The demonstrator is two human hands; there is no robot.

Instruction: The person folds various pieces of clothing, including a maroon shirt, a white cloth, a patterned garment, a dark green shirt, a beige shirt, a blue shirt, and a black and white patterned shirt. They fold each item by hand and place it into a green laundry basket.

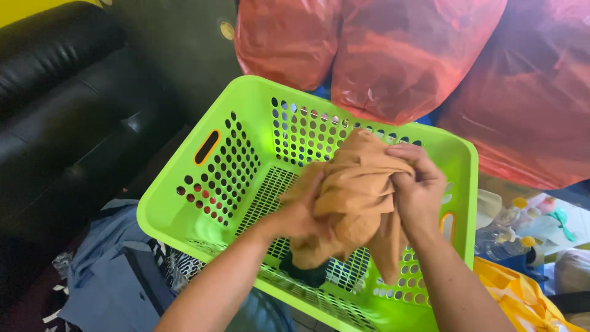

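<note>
Both my hands bunch an orange-tan cloth point(359, 184) over a bright green perforated laundry basket point(246, 110). My left hand point(301, 215) grips the cloth from below and from the left, partly hidden under its folds. My right hand point(421, 181) clasps the cloth's upper right side, fingers curled over the top. A tail of the cloth hangs down into the basket. The basket's grid floor shows beneath, with a dark item partly visible under the cloth.
A black leather sofa point(67, 104) stands at left. Large red plastic bags point(399, 55) crowd behind the basket. Blue and patterned clothes point(117, 264) lie under its near left corner. Plastic bottles point(507, 230) and a yellow bag point(516, 298) sit at right.
</note>
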